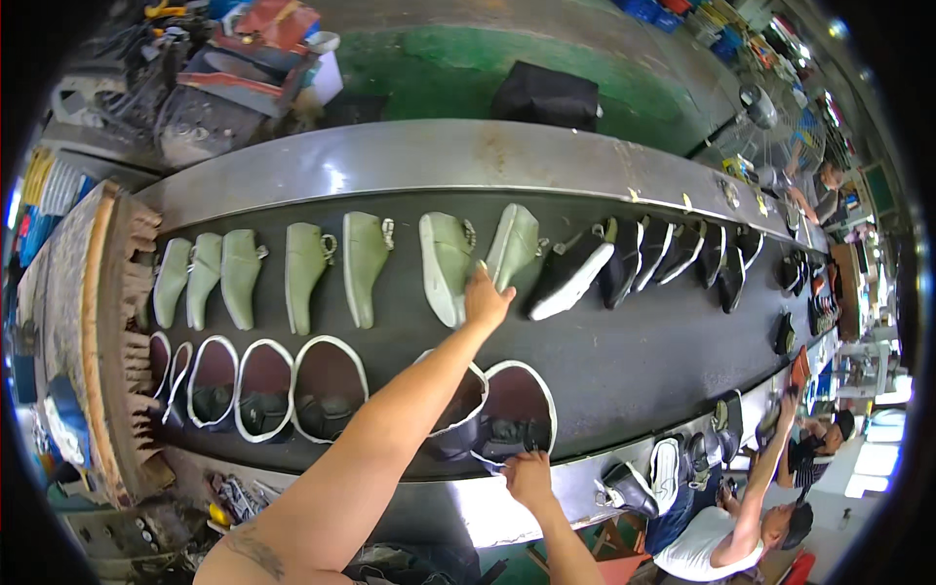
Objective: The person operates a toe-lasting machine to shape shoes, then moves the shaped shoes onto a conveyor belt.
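Observation:
My left hand [489, 298] reaches across the dark belt and closes round the lower end of a green shoe last [514, 242]. Just left of it lies another green last [448, 258] with a pale sole side. My right hand [529, 478], at the belt's near edge, pinches the white rim of a dark shoe upper [517, 402] with a maroon inside. A second upper [466, 414] is partly hidden behind my left forearm.
Several green lasts [304, 278] stand in a row to the left, above several white-rimmed uppers [265, 375]. Black shoes [575, 273] line the belt [634, 361] rightward. Metal ledges [390, 156] border it; ragged flaps [141, 331] hang at its left end. A co-worker [721, 546] reaches in at right.

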A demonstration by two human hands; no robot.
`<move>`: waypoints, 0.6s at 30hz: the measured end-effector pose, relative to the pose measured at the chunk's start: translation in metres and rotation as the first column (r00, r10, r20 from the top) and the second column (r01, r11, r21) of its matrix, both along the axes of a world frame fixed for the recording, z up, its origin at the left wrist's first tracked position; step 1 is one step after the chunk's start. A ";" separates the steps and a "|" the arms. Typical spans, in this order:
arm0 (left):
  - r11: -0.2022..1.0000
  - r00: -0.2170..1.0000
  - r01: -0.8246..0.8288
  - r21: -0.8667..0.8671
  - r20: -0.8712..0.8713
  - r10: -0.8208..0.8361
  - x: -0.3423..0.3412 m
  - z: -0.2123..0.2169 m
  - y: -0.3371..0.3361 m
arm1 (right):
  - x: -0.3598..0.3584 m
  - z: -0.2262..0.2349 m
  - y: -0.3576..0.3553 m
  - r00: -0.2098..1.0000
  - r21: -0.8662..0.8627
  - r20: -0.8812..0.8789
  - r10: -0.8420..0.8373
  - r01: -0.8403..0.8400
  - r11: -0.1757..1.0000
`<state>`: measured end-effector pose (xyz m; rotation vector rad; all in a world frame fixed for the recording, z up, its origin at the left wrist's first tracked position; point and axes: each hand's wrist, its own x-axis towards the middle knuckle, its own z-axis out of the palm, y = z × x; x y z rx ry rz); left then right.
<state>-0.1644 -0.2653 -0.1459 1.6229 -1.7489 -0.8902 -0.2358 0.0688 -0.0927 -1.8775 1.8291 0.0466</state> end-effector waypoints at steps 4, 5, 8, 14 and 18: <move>0.997 0.995 0.059 0.042 -0.078 -0.056 -0.008 -0.053 -0.009 | 0.017 0.061 -0.019 0.917 -0.336 0.305 -0.258 0.357 0.872; 0.989 0.984 0.053 0.140 -0.177 -0.027 -0.014 -0.038 -0.004 | 0.015 0.073 -0.025 0.913 -0.330 0.295 -0.281 0.373 0.867; 0.864 0.645 0.204 0.461 -0.727 0.235 0.039 -0.018 0.001 | 0.028 0.114 -0.060 0.827 -0.378 0.523 -0.204 0.440 0.815; 0.771 0.517 0.438 0.463 -0.831 0.205 0.242 0.089 0.073 | 0.044 0.235 -0.076 0.465 -0.097 0.885 0.024 0.135 0.986; 0.753 0.520 0.501 0.427 -0.844 0.132 0.327 0.167 0.146 | 0.079 0.195 -0.102 0.110 0.275 0.886 -0.450 0.658 0.701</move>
